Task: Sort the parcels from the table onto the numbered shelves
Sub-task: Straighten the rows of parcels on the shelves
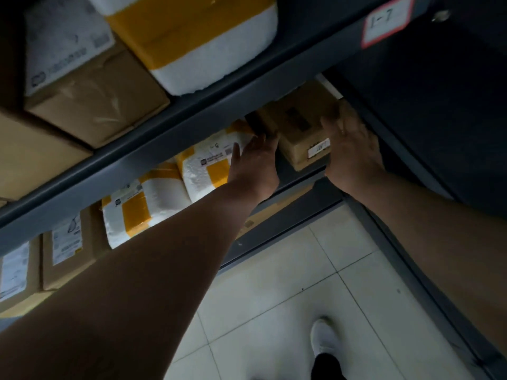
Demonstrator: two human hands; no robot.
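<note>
A small brown cardboard parcel [299, 127] with a white label sits at the right end of the lower shelf, under the grey shelf rail [192, 124]. My right hand [351, 149] lies on its right side, fingers spread over the top edge. At the parcel's left side my left hand [255, 163] is held flat with its fingers straight, touching or just off the box. A red-bordered shelf tag reading "1-7" [386, 20] is stuck on the rail at upper right.
White foam parcels with yellow tape [208, 165] and brown boxes [65, 248] fill the lower shelf to the left. The upper shelf holds a large foam box [208, 42] and cardboard boxes [90, 94]. A dark upright [439, 105] bounds the right. Tiled floor and my white shoe [323, 341] lie below.
</note>
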